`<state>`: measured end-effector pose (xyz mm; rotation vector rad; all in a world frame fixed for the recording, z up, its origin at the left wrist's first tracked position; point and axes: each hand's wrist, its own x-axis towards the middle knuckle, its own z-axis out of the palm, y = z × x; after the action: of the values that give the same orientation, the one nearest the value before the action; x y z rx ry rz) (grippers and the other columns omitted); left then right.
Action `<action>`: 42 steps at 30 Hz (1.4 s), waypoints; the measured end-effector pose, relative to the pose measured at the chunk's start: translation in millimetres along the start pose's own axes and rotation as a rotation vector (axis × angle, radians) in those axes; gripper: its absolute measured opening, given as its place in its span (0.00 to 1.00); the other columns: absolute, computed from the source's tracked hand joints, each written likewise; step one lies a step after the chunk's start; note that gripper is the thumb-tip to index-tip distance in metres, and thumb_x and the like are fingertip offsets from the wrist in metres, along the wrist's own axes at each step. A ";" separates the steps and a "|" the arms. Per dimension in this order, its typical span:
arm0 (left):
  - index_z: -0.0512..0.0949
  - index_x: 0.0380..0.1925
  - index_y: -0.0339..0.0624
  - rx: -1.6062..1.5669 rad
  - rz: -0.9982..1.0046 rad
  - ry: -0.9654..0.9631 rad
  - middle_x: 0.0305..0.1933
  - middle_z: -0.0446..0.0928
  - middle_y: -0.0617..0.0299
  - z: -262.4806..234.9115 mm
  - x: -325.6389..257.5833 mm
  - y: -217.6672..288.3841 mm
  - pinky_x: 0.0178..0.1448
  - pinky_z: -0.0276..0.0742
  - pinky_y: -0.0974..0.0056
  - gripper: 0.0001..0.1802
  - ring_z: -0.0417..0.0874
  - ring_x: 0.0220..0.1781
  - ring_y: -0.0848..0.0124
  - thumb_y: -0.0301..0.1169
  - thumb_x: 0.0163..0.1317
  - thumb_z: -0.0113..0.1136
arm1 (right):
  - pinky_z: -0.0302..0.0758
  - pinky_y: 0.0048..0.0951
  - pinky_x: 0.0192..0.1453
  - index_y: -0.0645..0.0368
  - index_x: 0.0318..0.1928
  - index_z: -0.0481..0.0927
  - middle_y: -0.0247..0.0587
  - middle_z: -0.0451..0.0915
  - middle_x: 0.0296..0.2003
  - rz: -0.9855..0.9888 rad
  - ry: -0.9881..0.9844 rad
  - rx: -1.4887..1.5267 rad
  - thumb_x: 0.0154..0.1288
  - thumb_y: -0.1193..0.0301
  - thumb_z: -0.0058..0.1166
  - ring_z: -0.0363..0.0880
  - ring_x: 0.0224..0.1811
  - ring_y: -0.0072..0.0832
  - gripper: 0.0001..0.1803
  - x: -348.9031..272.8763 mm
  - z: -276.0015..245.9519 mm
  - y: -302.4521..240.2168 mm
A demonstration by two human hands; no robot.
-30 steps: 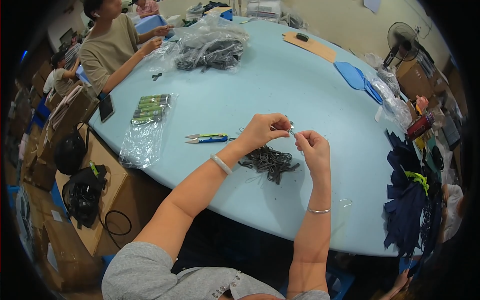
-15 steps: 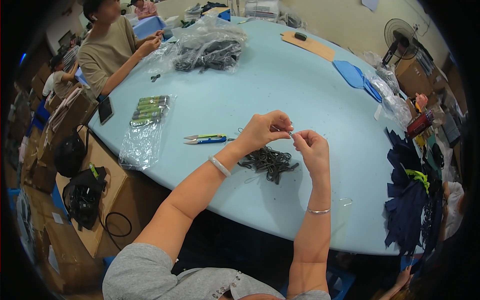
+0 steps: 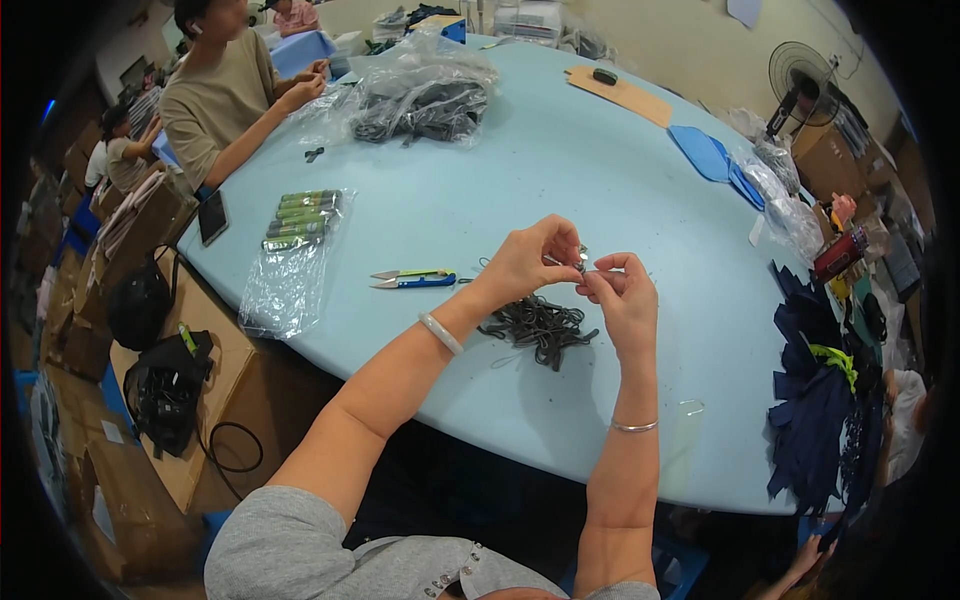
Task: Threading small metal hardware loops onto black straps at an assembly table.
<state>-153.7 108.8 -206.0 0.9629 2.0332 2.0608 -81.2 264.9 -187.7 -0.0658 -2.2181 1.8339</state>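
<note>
Dark looped cords (image 3: pixel 540 332) are heaped on the table (image 3: pixel 620 170). Just beyond, a small item (image 3: pixel 583 258), mostly hidden, is pinched by the left hand (image 3: pixel 535 257) and right hand (image 3: pixel 627 298). Green tubes (image 3: pixel 302 220) are held in a clear bag (image 3: pixel 278 298); farther, dark contents (image 3: pixel 430 112) are blurred by a larger bag (image 3: pixel 432 52).

Left hand (image 3: pixel 540 258), right hand (image 3: pixel 624 300) close together, fingers (image 3: pixel 562 273) pinched

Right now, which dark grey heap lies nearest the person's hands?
The loose heap of cords, close by the left hand and right hand; the other heap lies farther off, inside a clear bag.
</note>
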 end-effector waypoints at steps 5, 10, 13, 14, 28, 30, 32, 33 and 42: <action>0.77 0.34 0.37 -0.173 -0.117 -0.047 0.33 0.80 0.63 0.9 1.5 3.6 0.43 0.76 0.72 0.08 0.79 0.37 0.77 0.22 0.54 0.64 | 0.77 0.21 0.34 0.65 0.38 0.72 0.44 0.83 0.29 -0.021 0.027 0.033 0.62 0.78 0.53 0.83 0.30 0.23 0.06 -1.8 -0.4 -3.4; 0.81 0.34 0.35 -0.210 -0.217 0.027 0.34 0.81 0.63 -3.2 0.5 -0.1 0.45 0.75 0.73 0.05 0.80 0.38 0.77 0.24 0.57 0.62 | 0.78 0.21 0.37 0.64 0.39 0.72 0.43 0.83 0.30 0.083 -0.056 0.103 0.62 0.79 0.53 0.82 0.31 0.24 0.06 -1.7 1.2 -7.9; 0.81 0.35 0.34 -0.119 -0.141 0.108 0.33 0.82 0.61 -4.3 2.7 -1.5 0.44 0.78 0.71 0.07 0.81 0.36 0.76 0.23 0.55 0.62 | 0.78 0.21 0.39 0.64 0.42 0.72 0.42 0.82 0.30 0.065 -0.131 0.193 0.62 0.80 0.52 0.81 0.31 0.24 0.08 -0.4 -1.4 -0.8; 0.81 0.34 0.34 -0.094 -0.127 0.122 0.33 0.82 0.61 -3.3 2.8 -1.1 0.43 0.78 0.71 0.06 0.81 0.35 0.76 0.23 0.56 0.62 | 0.77 0.21 0.40 0.64 0.44 0.73 0.41 0.81 0.30 -0.009 -0.163 0.256 0.61 0.81 0.52 0.81 0.32 0.23 0.10 0.3 -1.2 2.3; 0.75 0.38 0.35 -0.084 -0.114 -0.017 0.33 0.80 0.60 2.1 -0.2 -1.0 0.40 0.78 0.70 0.09 0.80 0.35 0.76 0.25 0.58 0.61 | 0.75 0.20 0.32 0.64 0.30 0.77 0.36 0.82 0.23 -0.138 0.051 -0.145 0.56 0.77 0.60 0.80 0.26 0.18 0.05 1.3 4.6 11.4; 0.75 0.38 0.35 -0.083 -0.089 -0.004 0.33 0.80 0.60 3.6 -0.7 -3.7 0.40 0.78 0.70 0.08 0.80 0.34 0.76 0.25 0.58 0.61 | 0.75 0.20 0.31 0.64 0.30 0.77 0.36 0.82 0.23 -0.147 0.056 -0.144 0.56 0.78 0.60 0.79 0.24 0.19 0.05 0.2 5.0 9.7; 0.75 0.37 0.35 -0.088 -0.086 -0.013 0.33 0.80 0.60 4.0 -0.1 -8.1 0.39 0.78 0.71 0.08 0.80 0.34 0.76 0.25 0.58 0.61 | 0.75 0.20 0.31 0.64 0.30 0.77 0.36 0.82 0.22 -0.083 0.066 -0.159 0.55 0.79 0.60 0.80 0.24 0.20 0.04 0.0 3.9 9.4; 0.75 0.37 0.36 -0.093 -0.079 -0.020 0.33 0.80 0.61 3.8 0.1 -6.7 0.39 0.78 0.71 0.08 0.81 0.34 0.76 0.24 0.58 0.61 | 0.75 0.20 0.31 0.64 0.30 0.77 0.36 0.82 0.22 -0.085 0.066 -0.160 0.55 0.79 0.60 0.80 0.24 0.20 0.04 -0.1 3.3 8.4; 0.77 0.36 0.38 0.196 0.168 -0.048 0.34 0.80 0.62 4.9 -3.7 0.7 0.39 0.79 0.71 0.06 0.82 0.37 0.73 0.21 0.58 0.61 | 0.77 0.19 0.31 0.66 0.35 0.78 0.39 0.82 0.24 0.073 0.083 -0.132 0.56 0.78 0.59 0.80 0.24 0.20 0.06 -2.6 5.6 -9.4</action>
<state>-148.1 111.2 -207.2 1.2429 2.2318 1.9174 -78.7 257.2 -180.0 -0.2468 -2.3035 1.6859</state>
